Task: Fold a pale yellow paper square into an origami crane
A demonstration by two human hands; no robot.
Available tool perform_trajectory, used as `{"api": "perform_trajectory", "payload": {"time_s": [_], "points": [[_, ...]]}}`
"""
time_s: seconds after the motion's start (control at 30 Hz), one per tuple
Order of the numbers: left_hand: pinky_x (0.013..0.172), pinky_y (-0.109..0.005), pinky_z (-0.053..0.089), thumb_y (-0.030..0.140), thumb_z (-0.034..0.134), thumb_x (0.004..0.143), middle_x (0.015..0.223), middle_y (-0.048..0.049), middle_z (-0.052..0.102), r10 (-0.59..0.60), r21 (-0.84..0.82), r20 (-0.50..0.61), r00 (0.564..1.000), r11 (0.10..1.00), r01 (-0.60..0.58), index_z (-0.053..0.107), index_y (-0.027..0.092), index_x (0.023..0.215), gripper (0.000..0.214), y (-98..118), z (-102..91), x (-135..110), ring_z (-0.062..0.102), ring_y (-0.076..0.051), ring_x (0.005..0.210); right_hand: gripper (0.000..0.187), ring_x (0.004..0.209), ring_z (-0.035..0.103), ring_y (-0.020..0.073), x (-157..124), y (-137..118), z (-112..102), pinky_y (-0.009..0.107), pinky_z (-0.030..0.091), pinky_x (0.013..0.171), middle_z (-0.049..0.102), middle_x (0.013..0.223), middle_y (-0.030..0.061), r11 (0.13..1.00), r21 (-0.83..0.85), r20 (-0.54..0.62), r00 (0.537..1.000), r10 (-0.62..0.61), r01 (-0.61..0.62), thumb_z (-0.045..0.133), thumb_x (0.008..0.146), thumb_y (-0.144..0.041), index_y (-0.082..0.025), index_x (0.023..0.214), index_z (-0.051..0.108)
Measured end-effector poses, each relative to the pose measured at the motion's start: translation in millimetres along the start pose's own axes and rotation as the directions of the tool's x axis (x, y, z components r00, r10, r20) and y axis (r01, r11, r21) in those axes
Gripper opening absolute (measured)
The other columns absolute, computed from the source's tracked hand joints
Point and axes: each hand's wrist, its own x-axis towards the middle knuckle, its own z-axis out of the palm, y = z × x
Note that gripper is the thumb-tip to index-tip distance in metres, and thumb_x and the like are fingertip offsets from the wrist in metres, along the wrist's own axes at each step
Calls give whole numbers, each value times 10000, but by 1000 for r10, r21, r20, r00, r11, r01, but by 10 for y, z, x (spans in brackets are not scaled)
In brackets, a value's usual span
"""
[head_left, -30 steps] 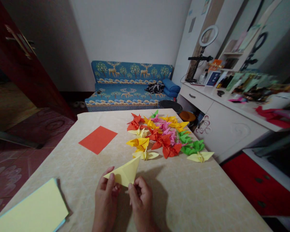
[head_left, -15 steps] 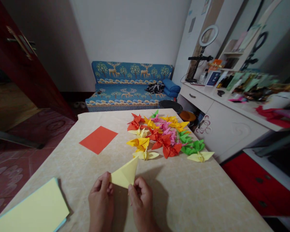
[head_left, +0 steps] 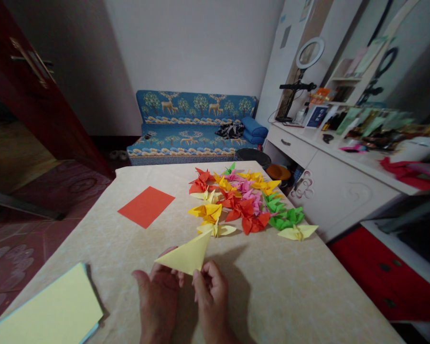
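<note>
A folded sheet of pale yellow paper (head_left: pixel 186 255), roughly triangular, is held up above the table. My right hand (head_left: pixel 211 291) pinches its lower right corner between thumb and fingers. Below and behind the paper's left part is my left hand (head_left: pixel 161 291), with its thumb spread out to the left and its palm turned up. Some of its fingers are hidden by the paper, and I cannot tell whether they touch it. Just beyond lie many folded paper cranes (head_left: pixel 241 208) in red, orange, pink, green and yellow.
The table (head_left: pixel 272 286) has a pale patterned cloth. A red paper square (head_left: pixel 146 207) lies at its left middle, and a stack of yellow and blue paper (head_left: pixel 53 306) at the near left. Behind stands a blue sofa (head_left: pixel 189 138); a white dresser (head_left: pixel 329 172) is on the right.
My left hand has let go of the paper's left corner and opened, its thumb swinging outward. The folded paper has shifted slightly in my right hand's pinch.
</note>
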Motion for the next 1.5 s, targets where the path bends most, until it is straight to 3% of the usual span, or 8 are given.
{"api": "perform_trajectory", "payload": {"time_s": [0.1, 0.23, 0.4, 0.57, 0.73, 0.9, 1.1, 1.5], "points": [[448, -227, 408, 699, 642, 574, 602, -12, 577, 58, 53, -53, 997, 997, -55, 644, 148, 759, 581, -13, 4, -12, 470, -110, 481, 231, 465, 348, 77, 9, -3, 7, 188, 268, 419, 391, 561, -65, 1000, -10, 2, 1000, 3, -3, 496, 844, -347, -199, 685, 418], [431, -183, 350, 408, 806, 541, 472, 36, 501, 65, 358, -64, 996, 933, -38, 557, 137, 582, 371, -40, 27, -47, 425, -76, 441, 220, 477, 370, 78, 5, -18, 8, 186, 286, 425, 442, 592, -50, 1000, -18, 11, 1000, 9, -9, 492, 847, -338, -195, 693, 425], [390, -181, 286, 416, 747, 607, 420, 60, 426, 132, 440, -156, 979, 896, -51, 501, 147, 546, 369, 23, 33, -63, 356, -59, 390, 207, 501, 388, 90, -21, -44, 5, 186, 296, 440, 415, 567, -54, 998, -52, 64, 998, -14, 17, 495, 838, -322, -195, 687, 431], [381, -161, 261, 380, 758, 582, 466, 86, 398, 250, 334, -228, 941, 928, -165, 585, 146, 715, 319, 137, -28, 16, 340, -45, 396, 207, 537, 382, 94, -23, -82, -9, 195, 305, 478, 379, 575, -53, 995, -66, 59, 996, -65, 69, 487, 830, -297, -193, 664, 417], [423, -119, 318, 348, 778, 576, 608, 50, 512, 293, 167, -264, 919, 952, -256, 584, 146, 732, 321, 191, -106, 125, 416, -34, 494, 217, 501, 368, 89, 1, -82, -27, 192, 292, 447, 364, 550, -61, 998, -29, -4, 998, -57, 57, 494, 826, -310, -197, 658, 414], [468, -148, 399, 439, 730, 648, 652, 46, 547, 154, 127, -84, 984, 982, -143, 614, 194, 962, 415, 76, -42, 74, 473, -59, 516, 236, 464, 376, 88, 17, -61, -6, 187, 288, 415, 406, 526, -60, 998, -22, -25, 998, -57, 57, 504, 842, -350, -197, 674, 439], [478, -233, 417, 342, 809, 511, 547, -34, 619, 16, 523, 79, 997, 851, -55, 674, 111, 651, 302, 17, 128, -111, 537, -148, 503, 252, 484, 410, 90, 9, -117, -5, 188, 316, 426, 499, 585, -30, 998, -36, 2, 998, -57, 57, 479, 869, -367, -192, 687, 470], [401, -202, 299, 457, 718, 621, 414, 43, 421, 151, 541, -123, 981, 839, -61, 485, 148, 465, 418, 45, -32, -26, 360, -76, 400, 220, 485, 398, 89, -37, -20, 14, 186, 300, 430, 449, 563, -46, 998, -48, 94, 995, -22, 27, 508, 844, -341, -192, 689, 459]]}}
